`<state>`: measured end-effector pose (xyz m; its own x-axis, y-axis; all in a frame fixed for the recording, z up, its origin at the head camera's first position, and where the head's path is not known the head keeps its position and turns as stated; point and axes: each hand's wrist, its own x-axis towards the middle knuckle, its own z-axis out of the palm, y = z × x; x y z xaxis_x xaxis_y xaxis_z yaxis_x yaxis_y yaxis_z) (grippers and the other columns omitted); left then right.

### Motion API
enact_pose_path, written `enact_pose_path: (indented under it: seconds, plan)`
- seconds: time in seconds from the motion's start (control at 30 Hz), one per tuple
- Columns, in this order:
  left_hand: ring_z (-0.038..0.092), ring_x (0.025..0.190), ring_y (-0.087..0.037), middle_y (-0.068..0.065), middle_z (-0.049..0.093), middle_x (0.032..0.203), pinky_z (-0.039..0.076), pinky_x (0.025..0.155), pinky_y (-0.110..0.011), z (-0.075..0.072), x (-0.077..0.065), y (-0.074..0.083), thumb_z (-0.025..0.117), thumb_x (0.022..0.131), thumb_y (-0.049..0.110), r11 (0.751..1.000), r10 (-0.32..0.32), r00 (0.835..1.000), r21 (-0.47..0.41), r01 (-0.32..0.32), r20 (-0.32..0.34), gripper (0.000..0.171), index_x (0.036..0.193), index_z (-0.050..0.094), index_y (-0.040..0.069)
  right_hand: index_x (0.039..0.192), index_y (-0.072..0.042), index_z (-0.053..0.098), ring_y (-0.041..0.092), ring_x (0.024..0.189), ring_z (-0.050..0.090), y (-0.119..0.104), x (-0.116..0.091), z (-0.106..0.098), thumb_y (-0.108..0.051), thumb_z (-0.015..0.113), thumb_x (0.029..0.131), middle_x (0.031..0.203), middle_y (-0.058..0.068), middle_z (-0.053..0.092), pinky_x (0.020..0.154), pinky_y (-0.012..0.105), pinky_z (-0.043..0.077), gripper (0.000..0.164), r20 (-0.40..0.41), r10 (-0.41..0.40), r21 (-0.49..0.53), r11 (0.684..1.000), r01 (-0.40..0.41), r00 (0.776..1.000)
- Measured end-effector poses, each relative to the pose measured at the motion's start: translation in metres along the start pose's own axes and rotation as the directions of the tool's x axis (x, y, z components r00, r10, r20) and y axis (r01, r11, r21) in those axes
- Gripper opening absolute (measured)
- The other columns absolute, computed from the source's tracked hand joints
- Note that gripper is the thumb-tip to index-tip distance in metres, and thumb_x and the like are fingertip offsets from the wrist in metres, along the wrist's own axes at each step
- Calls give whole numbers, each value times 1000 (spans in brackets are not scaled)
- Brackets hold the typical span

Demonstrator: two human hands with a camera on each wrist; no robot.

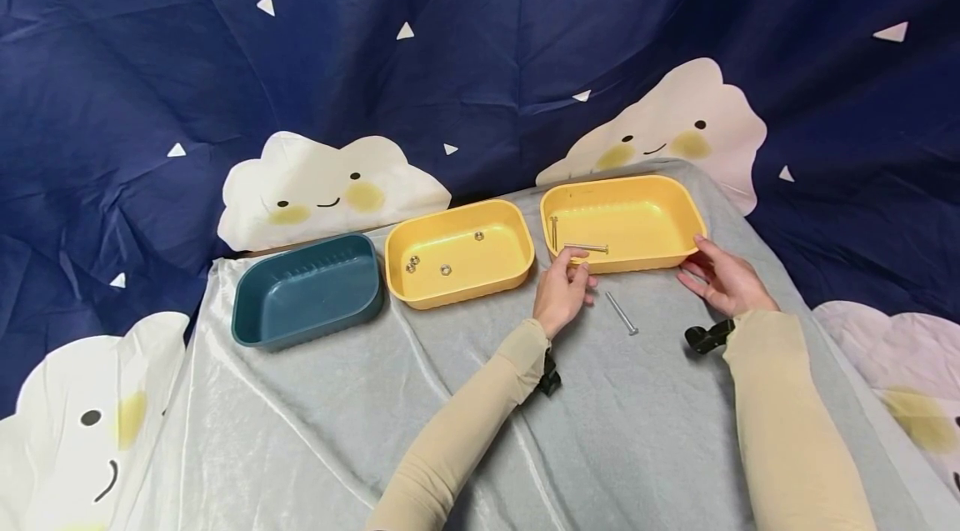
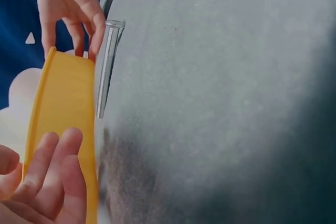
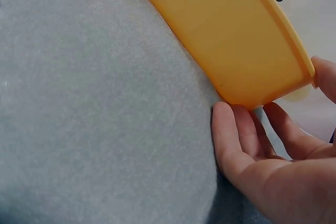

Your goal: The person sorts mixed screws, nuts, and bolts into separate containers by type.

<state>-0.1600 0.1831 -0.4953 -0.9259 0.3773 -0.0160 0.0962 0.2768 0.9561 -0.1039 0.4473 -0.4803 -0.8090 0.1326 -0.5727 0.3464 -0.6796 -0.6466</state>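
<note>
My right hand (image 1: 723, 277) grips the near right corner of a yellow tray (image 1: 637, 214), thumb on the rim and fingers bent low against its outside in the right wrist view. At the tray's near left side is my left hand (image 1: 564, 289), its fingers loosely extended, one reaching over the rim beside a bolt (image 1: 592, 247). Another bolt (image 1: 554, 232) stands along the tray's left inner wall. On the cloth between the hands lies a silver bolt (image 1: 622, 314), also seen close by the tray wall (image 2: 63, 98) in the left wrist view.
A second yellow tray (image 1: 459, 294) with several nuts (image 1: 446, 270) stands in the middle. Left of it is a dark teal tray (image 1: 307, 335). Grey cloth (image 1: 637, 431) covers the table, with a navy cloud-print curtain (image 1: 480, 31) behind.
</note>
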Motion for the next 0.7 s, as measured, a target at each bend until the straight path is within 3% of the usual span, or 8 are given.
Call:
enact_pose_path:
  seconds: [0.17, 0.27, 0.37, 0.5, 0.7]
  plan:
    - [69, 68, -37, -19, 70, 83, 57, 61, -38, 0, -1, -1, 54, 99, 19, 997, 49, 998, -68, -45, 46, 21, 116, 62, 8, 109, -22, 59, 9, 100, 62, 0, -1, 0, -29, 69, 88, 98, -6, 65, 105, 35, 43, 24, 6, 0, -4, 1000, 0, 1000]
    - [69, 70, -36, -18, 69, 83, 58, 63, -36, 0, -1, -2, 56, 99, 18, 993, 99, 991, -71, -92, 91, 19, 109, 63, 3, 110, -22, 59, 8, 100, 62, 0, -1, 0, -29, 69, 89, 98, -6, 65, 106, 35, 42, 24, 13, 0, -3, 1000, 0, 1000]
    - [68, 70, -22, -8, 68, 83, 54, 63, -23, 0, 0, -3, 57, 98, 19, 990, 142, 982, -2, -143, 127, 17, 103, 66, 6, 109, -22, 59, 8, 100, 62, 0, -1, 0, -29, 69, 88, 98, -6, 65, 107, 35, 42, 23, 13, 0, -3, 1000, 0, 1000]
    - [56, 71, -3, 3, 65, 84, 44, 64, -13, -1, 0, -5, 59, 96, 21, 976, 176, 968, 93, -195, 177, 14, 103, 67, 13, 108, -22, 60, 9, 98, 63, 0, 0, -1, -29, 70, 88, 97, -5, 65, 105, 35, 43, 23, 3, -1, 1, 1000, 1, 1000]
    - [51, 71, 2, 3, 63, 86, 41, 67, -11, -2, -1, -6, 57, 96, 16, 963, 185, 949, 148, -227, 254, 17, 108, 66, 10, 104, -20, 60, 10, 94, 64, 0, 1, -1, -28, 68, 89, 95, -4, 65, 94, 34, 52, 18, 7, -1, 9, 1000, 1, 1000]
